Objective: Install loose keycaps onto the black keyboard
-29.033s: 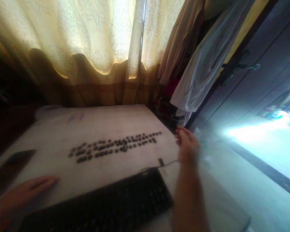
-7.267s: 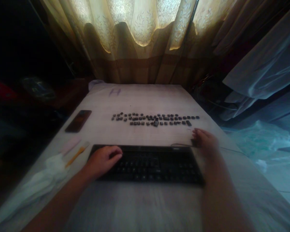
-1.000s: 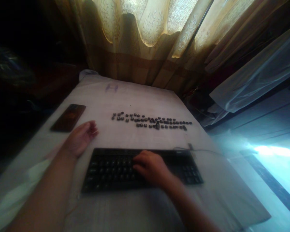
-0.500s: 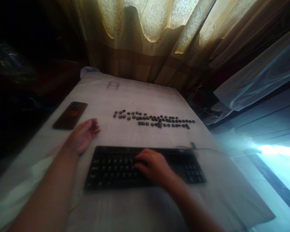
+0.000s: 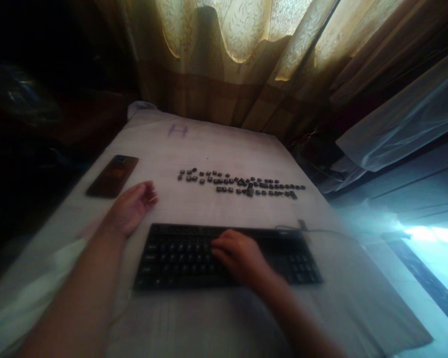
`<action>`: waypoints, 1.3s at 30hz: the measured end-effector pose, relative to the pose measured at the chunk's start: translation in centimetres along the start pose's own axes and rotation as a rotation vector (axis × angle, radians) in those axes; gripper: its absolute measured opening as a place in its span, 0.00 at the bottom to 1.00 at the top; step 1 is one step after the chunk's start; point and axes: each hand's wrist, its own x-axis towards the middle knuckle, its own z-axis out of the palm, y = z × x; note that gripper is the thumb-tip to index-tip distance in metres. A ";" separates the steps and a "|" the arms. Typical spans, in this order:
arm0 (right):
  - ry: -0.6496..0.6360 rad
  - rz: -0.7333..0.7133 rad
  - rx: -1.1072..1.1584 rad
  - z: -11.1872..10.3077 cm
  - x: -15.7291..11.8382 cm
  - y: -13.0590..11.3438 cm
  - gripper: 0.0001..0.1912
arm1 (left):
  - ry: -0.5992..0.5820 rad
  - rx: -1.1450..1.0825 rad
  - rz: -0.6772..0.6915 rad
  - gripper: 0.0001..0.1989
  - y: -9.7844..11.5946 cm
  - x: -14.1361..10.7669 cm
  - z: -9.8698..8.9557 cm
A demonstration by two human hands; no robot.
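**Right hand on the keyboard, left hand resting beside it**

The right hand (image 5: 239, 256) lay on the middle of the keyboard (image 5: 179, 258), fingers curled down onto the keys; it gripped nothing that could be seen, and whether a fingertip pinched a key could not be told. The keyboard sat square on the near part of the desk (image 5: 216, 149), which was covered in a pale cloth, with a bare strip of cloth between it and the near edge. Its number pad lay just right of the hand, uncovered.

The left hand (image 5: 130, 209) rested on the cloth just off the keyboard's far left corner, palm turned partly up, fingers loosely curled and holding nothing.

A cable (image 5: 321, 230) ran from the keyboard's far right corner toward the desk's right edge, which was near.

Beyond the left hand, a phone (image 5: 112, 175) lay flat close to the left edge. Farther back, loose keycaps (image 5: 242, 184) were laid in rough rows across the middle, well apart from both hands, with open cloth between them and the keyboard. More bare cloth stretched behind them to the curtain (image 5: 224, 59) at the far edge.
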 end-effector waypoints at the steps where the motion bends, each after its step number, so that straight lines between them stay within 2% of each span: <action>1: 0.013 0.002 -0.019 0.2 -0.1 0.1 0.10 | -0.003 0.002 0.000 0.04 0.0 0.0 0.0; 8: 0.053 -0.036 -0.131 0.8 -0.3 0.4 0.10 | 0.002 -0.002 0.005 0.07 0.0 0.0 0.0; 12: -0.008 -0.038 -0.218 0.2 0.1 -0.2 0.08 | 0.008 -0.005 0.002 0.10 0.0 -0.1 0.1; 19: -0.123 -0.063 -0.337 -1.0 0.8 -1.4 0.09 | -0.005 -0.009 0.002 0.08 0.0 0.0 0.0; 27: -0.085 -0.139 -0.326 -0.5 0.3 -0.3 0.08 | -0.005 -0.018 0.005 0.06 0.0 -0.1 0.1; 33: -0.074 -0.228 -0.406 -0.7 0.5 -0.7 0.09 | -0.006 -0.016 0.008 0.06 -0.1 0.0 0.0; 39: -0.182 -0.193 -0.476 -1.3 1.2 -1.8 0.13 | -0.006 -0.016 0.002 0.09 -0.1 0.0 0.0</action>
